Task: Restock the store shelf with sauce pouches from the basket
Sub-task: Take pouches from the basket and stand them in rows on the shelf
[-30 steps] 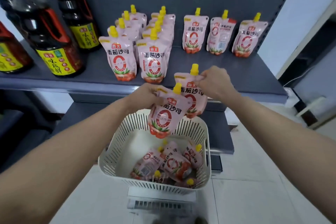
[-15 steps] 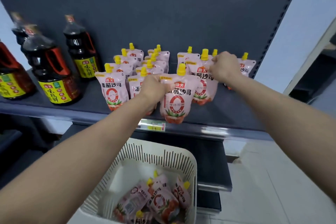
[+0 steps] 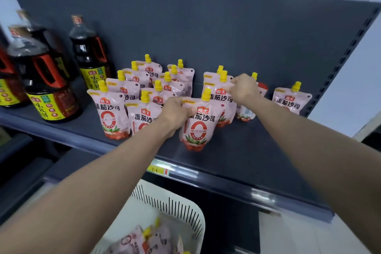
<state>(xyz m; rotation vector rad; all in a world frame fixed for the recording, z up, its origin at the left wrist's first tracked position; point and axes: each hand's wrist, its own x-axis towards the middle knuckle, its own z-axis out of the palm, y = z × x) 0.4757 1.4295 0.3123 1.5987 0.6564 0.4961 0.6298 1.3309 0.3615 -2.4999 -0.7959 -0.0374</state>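
Pink sauce pouches with yellow caps stand in rows on the dark shelf (image 3: 257,150). My left hand (image 3: 175,112) pinches the top left corner of one upright pouch (image 3: 198,123), whose base touches the shelf. Behind it, my right hand (image 3: 243,88) grips the top right corner of a second pouch (image 3: 218,97), standing in front of another pouch. A lone pouch (image 3: 291,100) stands at the far right. The white slotted basket (image 3: 185,210) sits below the shelf with several pouches (image 3: 144,241) inside.
Dark soy sauce bottles (image 3: 90,55) with yellow labels stand on the shelf's left side. The shelf's front rail carries a yellow price tag (image 3: 158,170). A dark back panel (image 3: 226,37) rises behind the pouches. Bare shelf lies in front of the right-hand pouches.
Both hands lifted their pouches from above the basket up onto the shelf and moved them further back. The view tilted up, so the basket dropped to the bottom edge.
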